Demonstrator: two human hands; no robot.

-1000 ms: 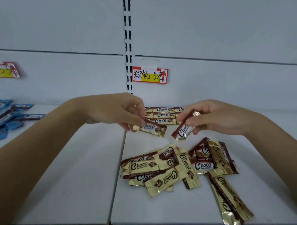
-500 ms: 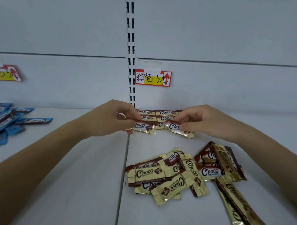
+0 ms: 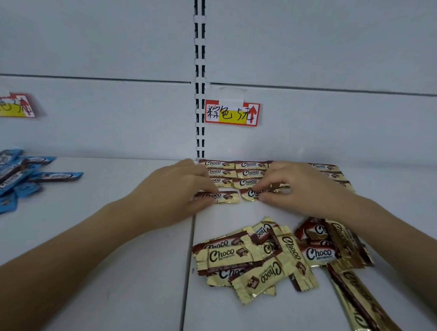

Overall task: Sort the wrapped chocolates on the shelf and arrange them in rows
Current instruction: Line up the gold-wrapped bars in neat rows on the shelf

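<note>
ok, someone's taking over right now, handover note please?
Left hand: pinches a Choco bar lying on the shelf, starting a fourth row.
Right hand: pinches the next bar beside it.
Done: three tidy rows at the back.
Left: release both, then sort the loose pile and the stray bars at the front right.

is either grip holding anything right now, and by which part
Each holds one wrapped chocolate. The left grip holds the left chocolate by its left end; the right grip pinches the right chocolate toward its right end.
</note>
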